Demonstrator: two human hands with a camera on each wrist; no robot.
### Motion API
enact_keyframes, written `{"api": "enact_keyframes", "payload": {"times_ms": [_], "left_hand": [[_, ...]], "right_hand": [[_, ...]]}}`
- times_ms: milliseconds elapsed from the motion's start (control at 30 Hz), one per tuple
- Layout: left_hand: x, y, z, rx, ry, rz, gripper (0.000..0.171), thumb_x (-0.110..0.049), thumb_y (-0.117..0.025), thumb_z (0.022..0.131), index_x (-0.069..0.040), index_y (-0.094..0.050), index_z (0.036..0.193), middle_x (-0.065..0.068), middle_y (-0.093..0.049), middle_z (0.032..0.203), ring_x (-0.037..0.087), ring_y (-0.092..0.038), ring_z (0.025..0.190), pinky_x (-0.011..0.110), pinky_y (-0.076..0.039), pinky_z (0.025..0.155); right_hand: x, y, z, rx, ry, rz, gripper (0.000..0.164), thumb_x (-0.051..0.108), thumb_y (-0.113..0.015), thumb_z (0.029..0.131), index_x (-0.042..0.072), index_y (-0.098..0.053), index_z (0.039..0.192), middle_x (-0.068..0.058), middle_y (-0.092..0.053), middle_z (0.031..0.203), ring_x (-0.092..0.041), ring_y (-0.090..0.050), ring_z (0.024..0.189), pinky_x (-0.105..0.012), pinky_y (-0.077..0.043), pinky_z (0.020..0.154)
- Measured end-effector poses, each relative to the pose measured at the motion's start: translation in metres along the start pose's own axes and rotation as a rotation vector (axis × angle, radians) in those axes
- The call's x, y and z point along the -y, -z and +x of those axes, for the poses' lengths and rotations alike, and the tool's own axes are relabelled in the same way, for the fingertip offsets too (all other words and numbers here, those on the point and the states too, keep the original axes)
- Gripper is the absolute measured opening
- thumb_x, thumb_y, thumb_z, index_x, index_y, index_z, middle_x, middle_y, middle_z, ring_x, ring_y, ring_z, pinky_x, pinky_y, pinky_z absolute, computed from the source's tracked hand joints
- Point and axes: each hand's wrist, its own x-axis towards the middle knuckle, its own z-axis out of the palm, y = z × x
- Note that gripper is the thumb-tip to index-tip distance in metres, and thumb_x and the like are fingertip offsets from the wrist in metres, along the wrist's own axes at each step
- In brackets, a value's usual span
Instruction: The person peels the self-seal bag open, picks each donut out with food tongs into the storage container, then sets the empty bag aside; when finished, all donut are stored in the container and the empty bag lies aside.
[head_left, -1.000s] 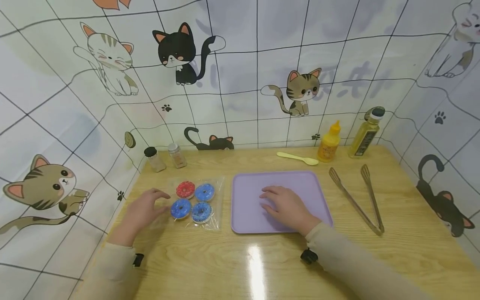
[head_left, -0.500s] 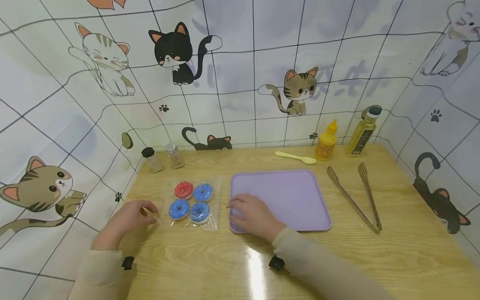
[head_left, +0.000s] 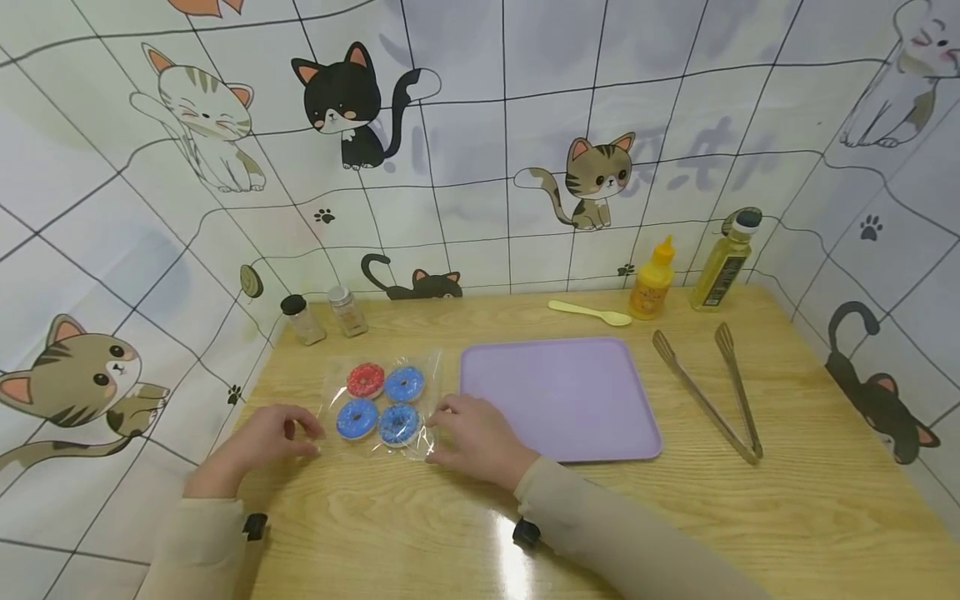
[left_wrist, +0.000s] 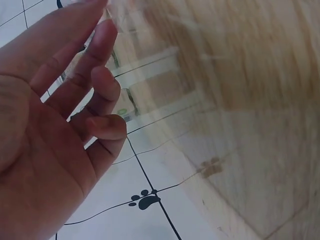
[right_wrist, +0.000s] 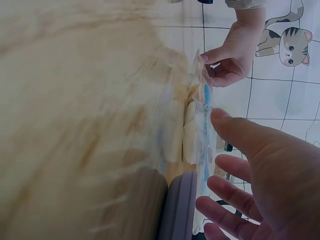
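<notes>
A clear plastic bag (head_left: 415, 362) lies on the table with several doughnuts inside, one red doughnut (head_left: 366, 380) and the others blue, such as the front-left blue doughnut (head_left: 357, 419). At the bag's left edge is my left hand (head_left: 262, 437), fingers loosely bent; whether they touch the plastic I cannot tell. My right hand (head_left: 480, 437) reaches to the bag's right edge, thumb and fingers spread apart in the right wrist view, nothing gripped. Its forearm passes in front of the purple tray (head_left: 562, 400). The left wrist view shows the left palm (left_wrist: 40, 155) with relaxed fingers.
Metal tongs (head_left: 708, 396) lie spread right of the tray. Behind stand a yellow squeeze bottle (head_left: 652, 287), an oil bottle (head_left: 722, 267) and two small shakers, one black-capped shaker (head_left: 303, 321). A pale yellow spoon (head_left: 589, 312) lies behind the tray. Cat-printed walls enclose the table.
My right hand has moved left, from over the purple tray to the bag's right edge. The left hand drew back slightly from the doughnuts, then stayed near the bag's left edge.
</notes>
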Motion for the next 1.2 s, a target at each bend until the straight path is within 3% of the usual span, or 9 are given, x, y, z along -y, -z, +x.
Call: {"api": "enact_keyframes", "payload": {"times_ms": [167,333,700,900,1200], "left_hand": [[0.005,-0.003,0.003,0.007,0.003,-0.025,0.027,-0.027,-0.091,0.078,-0.017,-0.077,0.098,-0.004,-0.068,0.088,0.013,-0.049,0.075,0.025,-0.041,0.062],[0.010,-0.006,0.005,0.004,0.035,-0.012,0.027,-0.027,-0.093,0.076,-0.020,-0.077,0.097,-0.005,-0.069,0.091,0.015,-0.048,0.077,0.026,-0.040,0.063],[0.003,-0.008,0.008,0.017,-0.012,-0.013,0.030,-0.019,-0.094,0.074,-0.018,-0.077,0.099,-0.002,-0.070,0.096,0.018,-0.048,0.079,0.027,-0.040,0.067],[0.000,-0.005,0.011,0.030,-0.025,0.006,0.031,-0.016,-0.094,0.073,-0.017,-0.076,0.098,-0.003,-0.069,0.094,0.018,-0.049,0.080,0.027,-0.040,0.068],[0.001,-0.006,0.015,0.038,-0.024,0.035,0.031,-0.017,-0.094,0.072,-0.019,-0.075,0.096,-0.005,-0.066,0.089,0.017,-0.049,0.081,0.028,-0.041,0.070]], "right_hand": [[0.004,-0.001,0.002,0.010,-0.013,-0.020,0.049,0.058,-0.082,0.082,0.025,-0.075,0.119,0.007,-0.066,0.120,-0.013,-0.063,0.109,-0.033,-0.052,0.091],[0.008,-0.004,0.004,0.013,0.009,-0.041,0.035,0.049,-0.079,0.087,0.026,-0.076,0.113,0.008,-0.067,0.115,-0.011,-0.062,0.106,-0.030,-0.050,0.086],[0.006,-0.004,0.003,-0.022,0.017,-0.031,0.008,0.033,-0.075,0.090,0.029,-0.079,0.096,0.012,-0.069,0.105,-0.010,-0.063,0.101,-0.028,-0.049,0.082],[0.003,-0.007,0.004,-0.054,0.015,-0.021,0.004,0.030,-0.075,0.089,0.029,-0.079,0.091,0.014,-0.069,0.096,-0.008,-0.061,0.090,-0.027,-0.048,0.078],[-0.002,-0.005,0.003,-0.034,-0.028,0.042,0.004,0.028,-0.073,0.094,0.026,-0.075,0.093,0.014,-0.071,0.092,-0.009,-0.061,0.087,-0.031,-0.049,0.082]]}}
